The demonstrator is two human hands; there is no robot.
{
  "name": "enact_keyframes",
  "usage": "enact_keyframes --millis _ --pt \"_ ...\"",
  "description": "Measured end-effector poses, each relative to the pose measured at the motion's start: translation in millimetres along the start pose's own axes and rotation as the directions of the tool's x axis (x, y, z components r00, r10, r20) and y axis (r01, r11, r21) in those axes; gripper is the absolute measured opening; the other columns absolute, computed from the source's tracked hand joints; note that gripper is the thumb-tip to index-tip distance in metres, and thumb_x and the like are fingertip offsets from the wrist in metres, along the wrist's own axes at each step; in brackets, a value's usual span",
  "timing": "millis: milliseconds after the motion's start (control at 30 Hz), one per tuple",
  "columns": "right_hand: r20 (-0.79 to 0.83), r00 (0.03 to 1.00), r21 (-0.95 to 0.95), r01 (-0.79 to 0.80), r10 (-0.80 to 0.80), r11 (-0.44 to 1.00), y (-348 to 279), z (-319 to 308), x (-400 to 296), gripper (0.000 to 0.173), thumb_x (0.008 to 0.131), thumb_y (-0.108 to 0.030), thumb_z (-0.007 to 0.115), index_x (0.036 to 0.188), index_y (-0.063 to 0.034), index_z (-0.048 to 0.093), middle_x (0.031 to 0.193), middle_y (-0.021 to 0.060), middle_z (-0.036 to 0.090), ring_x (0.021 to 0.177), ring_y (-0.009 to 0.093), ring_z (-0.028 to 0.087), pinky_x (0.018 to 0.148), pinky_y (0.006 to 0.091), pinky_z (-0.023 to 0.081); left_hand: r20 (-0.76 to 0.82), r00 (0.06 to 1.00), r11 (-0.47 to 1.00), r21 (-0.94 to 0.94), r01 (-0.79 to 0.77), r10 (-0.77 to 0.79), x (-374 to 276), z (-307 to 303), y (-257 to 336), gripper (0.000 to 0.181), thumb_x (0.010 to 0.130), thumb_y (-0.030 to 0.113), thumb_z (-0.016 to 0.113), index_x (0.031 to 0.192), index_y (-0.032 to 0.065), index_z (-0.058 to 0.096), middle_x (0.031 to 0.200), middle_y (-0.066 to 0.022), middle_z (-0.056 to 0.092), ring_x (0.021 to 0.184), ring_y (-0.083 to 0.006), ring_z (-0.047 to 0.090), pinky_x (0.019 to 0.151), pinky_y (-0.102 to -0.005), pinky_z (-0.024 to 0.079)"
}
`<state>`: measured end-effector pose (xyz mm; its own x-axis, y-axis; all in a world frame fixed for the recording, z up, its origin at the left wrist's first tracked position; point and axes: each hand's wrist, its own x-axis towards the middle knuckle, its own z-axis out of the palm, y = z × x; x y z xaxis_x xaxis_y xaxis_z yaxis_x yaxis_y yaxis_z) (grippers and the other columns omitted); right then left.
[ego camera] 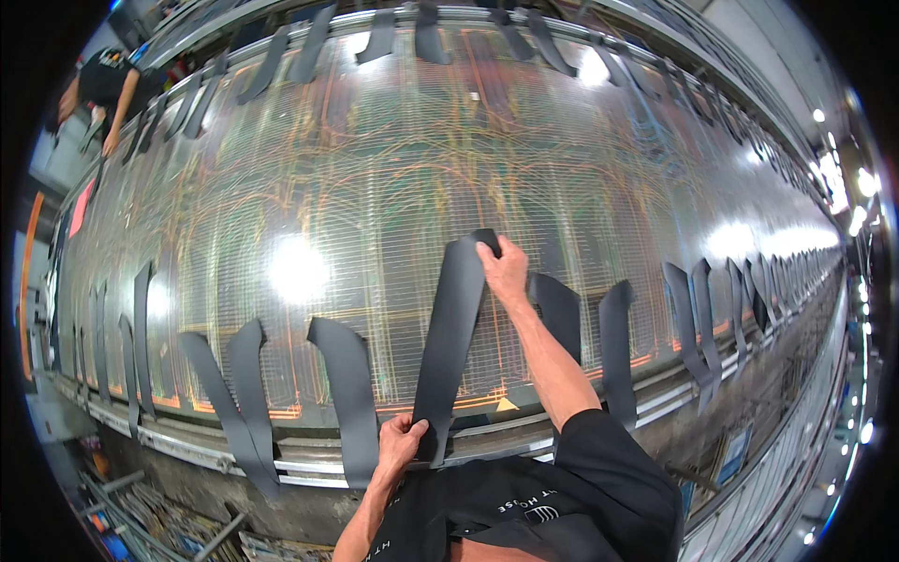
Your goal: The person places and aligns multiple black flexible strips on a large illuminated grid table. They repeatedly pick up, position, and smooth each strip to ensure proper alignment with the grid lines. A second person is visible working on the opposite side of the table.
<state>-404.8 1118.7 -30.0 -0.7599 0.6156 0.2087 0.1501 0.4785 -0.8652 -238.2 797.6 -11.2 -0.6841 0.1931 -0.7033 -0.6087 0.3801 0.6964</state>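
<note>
A dark grey flexible strip (449, 323) stretches between my two hands, running from the table's near edge up over its surface. My right hand (504, 270) grips the strip's far end, where the corner folds over to a darker side. Down by the metal edge rail, my left hand (400, 441) pinches the near end between thumb and fingers. Close to the right forearm lies another grey strip (560, 309), partly hidden by the arm. To the left of the held strip, a similar strip (351, 386) hangs over the rail with its far end curled.
A long table (393, 281), its glossy top covered in coloured lines, fills the view. More strips (618, 344) line the near edge, and others (432, 35) the far edge. Another person (109, 88) leans at the far left corner. A metal rail (309, 474) runs along the front.
</note>
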Motion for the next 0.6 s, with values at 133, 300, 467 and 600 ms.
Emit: enact_keyframes --millis 133,300,467,600 --pt "-0.028 1.000 -0.070 0.010 -0.012 0.998 2 5 -2 0.032 0.086 -0.030 0.067 0.073 -0.0046 0.051 0.057 0.0125 0.044 0.051 0.029 0.045 0.054 0.0434 0.038 0.008 1.000 0.998 -0.060 0.000 0.001 3 1 1 0.017 0.084 0.014 0.069 0.082 -0.0032 0.068 0.068 0.0028 0.061 0.064 -0.0049 0.051 0.059 -0.0254 0.042" --pt "-0.017 1.000 -0.125 -0.017 0.015 0.992 -3 3 -4 0.030 0.087 -0.029 0.066 0.076 -0.0042 0.053 0.059 0.0147 0.052 0.054 0.033 0.054 0.054 0.0445 0.041 0.003 1.000 0.999 -0.045 -0.014 0.015 2 0 3 0.016 0.084 0.013 0.068 0.077 -0.0015 0.067 0.067 0.0051 0.058 0.061 -0.0033 0.047 0.056 -0.0237 0.038" --pt "-0.034 0.999 -0.079 -0.013 0.011 0.997 -4 4 -5 0.039 0.089 -0.030 0.066 0.070 -0.0038 0.044 0.056 0.0108 0.040 0.050 0.023 0.038 0.051 0.0396 0.035 0.010 0.998 0.993 -0.107 -0.053 0.054 -4 1 12 0.014 0.084 0.011 0.068 0.076 0.0007 0.066 0.067 0.0060 0.057 0.060 -0.0028 0.046 0.055 -0.0229 0.036" --pt "-0.052 0.998 -0.112 0.031 -0.038 0.993 0 7 -7 0.034 0.089 -0.028 0.066 0.072 -0.0048 0.048 0.055 0.0120 0.044 0.048 0.027 0.043 0.050 0.0411 0.036 -0.002 1.000 0.990 -0.142 -0.016 0.016 -4 2 12 0.015 0.084 0.009 0.069 0.072 0.0027 0.064 0.066 0.0066 0.056 0.060 -0.0024 0.045 0.055 -0.0220 0.035"
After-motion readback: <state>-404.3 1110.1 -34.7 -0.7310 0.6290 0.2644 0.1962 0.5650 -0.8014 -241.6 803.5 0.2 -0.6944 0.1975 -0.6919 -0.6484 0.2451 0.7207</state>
